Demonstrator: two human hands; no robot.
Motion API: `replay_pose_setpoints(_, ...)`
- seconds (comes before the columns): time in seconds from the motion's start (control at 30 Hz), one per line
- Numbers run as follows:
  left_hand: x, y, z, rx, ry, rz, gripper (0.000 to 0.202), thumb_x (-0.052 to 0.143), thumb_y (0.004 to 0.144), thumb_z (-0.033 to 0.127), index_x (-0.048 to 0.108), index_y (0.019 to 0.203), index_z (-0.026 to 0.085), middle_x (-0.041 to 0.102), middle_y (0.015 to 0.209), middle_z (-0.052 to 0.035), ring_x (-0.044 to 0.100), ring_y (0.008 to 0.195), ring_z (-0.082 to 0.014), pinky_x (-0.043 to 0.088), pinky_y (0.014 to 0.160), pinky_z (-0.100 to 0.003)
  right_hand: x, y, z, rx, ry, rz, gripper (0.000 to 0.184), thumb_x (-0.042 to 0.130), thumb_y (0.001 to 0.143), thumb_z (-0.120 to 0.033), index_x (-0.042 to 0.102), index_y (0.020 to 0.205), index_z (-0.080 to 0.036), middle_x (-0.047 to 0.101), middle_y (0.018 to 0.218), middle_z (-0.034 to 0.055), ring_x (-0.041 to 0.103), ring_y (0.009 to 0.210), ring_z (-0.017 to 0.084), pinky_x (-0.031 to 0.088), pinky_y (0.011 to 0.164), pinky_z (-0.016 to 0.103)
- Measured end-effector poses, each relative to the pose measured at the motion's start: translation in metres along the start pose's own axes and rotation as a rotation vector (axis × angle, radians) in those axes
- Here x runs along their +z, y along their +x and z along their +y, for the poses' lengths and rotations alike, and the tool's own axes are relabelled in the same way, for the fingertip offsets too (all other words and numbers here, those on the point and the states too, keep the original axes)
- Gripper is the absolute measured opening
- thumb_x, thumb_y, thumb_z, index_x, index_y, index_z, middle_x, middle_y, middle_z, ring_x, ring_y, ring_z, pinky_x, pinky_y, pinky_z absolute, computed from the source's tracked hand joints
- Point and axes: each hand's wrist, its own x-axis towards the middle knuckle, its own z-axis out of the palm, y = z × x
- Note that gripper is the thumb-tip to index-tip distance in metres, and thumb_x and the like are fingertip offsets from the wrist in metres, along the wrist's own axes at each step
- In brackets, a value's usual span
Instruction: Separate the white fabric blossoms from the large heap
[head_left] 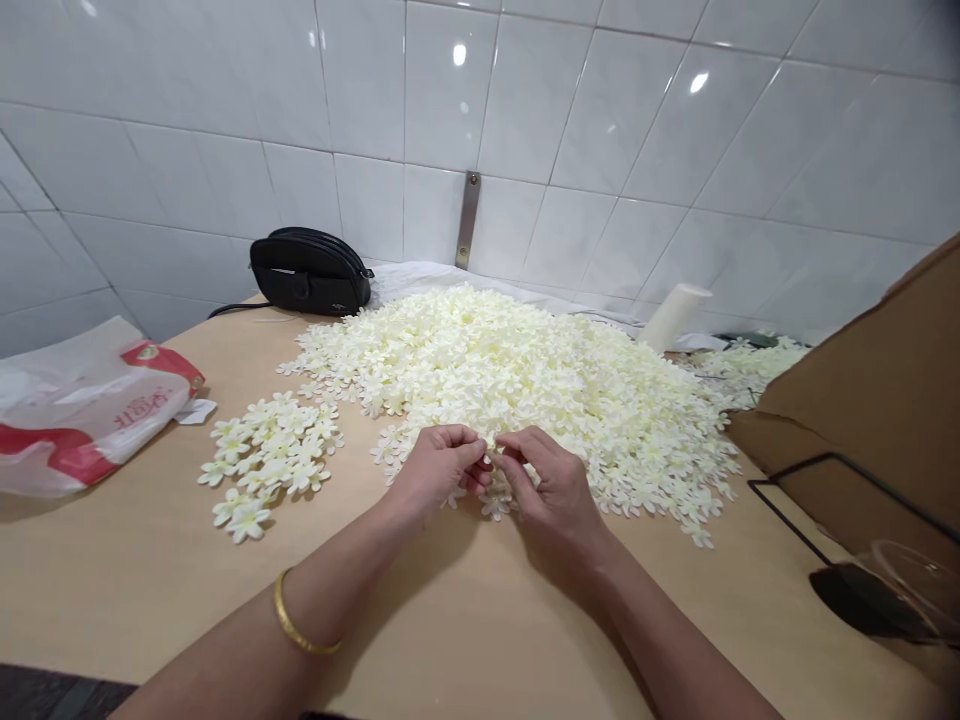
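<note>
A big heap of cream-white artificial flowers (525,370) lies on the table just beyond my hands. At its near edge my left hand (450,462) and my right hand (551,480) meet almost tip to tip, each pinching with thumb and fingers. Between the fingertips is a small pale artificial flower (490,449), mostly hidden by the fingers. More loose flowers (495,500) lie on the table under my hands. To the left, a smaller group of the same flowers (277,445) is spread flat, apart from the heap.
A black bag (311,272) stands at the back left by the tiled wall. Far left lies a red-and-white plastic bag (97,410). A white roll (673,315) leans behind the heap. Right are a cardboard box (862,390), a black wire frame (795,500) and dark glasses (870,600).
</note>
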Motion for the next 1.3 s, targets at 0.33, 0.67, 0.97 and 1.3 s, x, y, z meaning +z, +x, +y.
replay_pose_setpoints(0.33,-0.0008,0.001,-0.0042,-0.015,-0.059,-0.109,0.02,0.068,0.061,0.026,0.058,0.066,0.01,0.059,0.057,-0.004,0.055,0.052,-0.0108,0.044,0.051,-0.022,0.0034,-0.0014,0.0041,0.041,-0.08,-0.024,0.021,0.037,0.08,-0.013,0.056,0.075,-0.017,0.056,0.069,0.0033,0.051,0.063,0.013,0.038,0.057,0.022)
replay_pose_setpoints(0.67,-0.0004,0.0007,-0.0017,-0.019,-0.088,-0.082,0.015,0.066,0.062,0.023,0.057,0.063,0.011,0.059,0.056,-0.0043,0.055,0.05,-0.0107,0.045,0.051,-0.023,0.0017,-0.0004,-0.0004,0.175,0.047,-0.02,0.017,0.039,0.081,-0.019,0.055,0.078,-0.017,0.057,0.069,0.0015,0.051,0.061,0.012,0.039,0.057,0.022)
replay_pose_setpoints(0.97,-0.0015,0.0015,-0.0038,-0.027,-0.123,-0.154,0.01,0.061,0.066,0.018,0.059,0.065,0.009,0.063,0.061,-0.0079,0.058,0.052,-0.0106,0.046,0.054,-0.022,0.0026,-0.0025,0.0004,0.059,-0.057,-0.001,0.02,0.037,0.079,-0.012,0.056,0.076,-0.016,0.055,0.068,0.0029,0.049,0.062,0.012,0.037,0.056,0.022)
replay_pose_setpoints(1.3,0.0003,0.0,-0.0013,-0.046,-0.155,-0.176,0.011,0.063,0.064,0.017,0.057,0.065,0.009,0.062,0.061,-0.0064,0.057,0.052,-0.0104,0.046,0.053,-0.022,0.0017,-0.001,0.0016,0.324,0.224,-0.023,0.019,0.04,0.081,-0.023,0.055,0.072,-0.017,0.052,0.058,-0.0013,0.045,0.053,0.009,0.036,0.05,0.02)
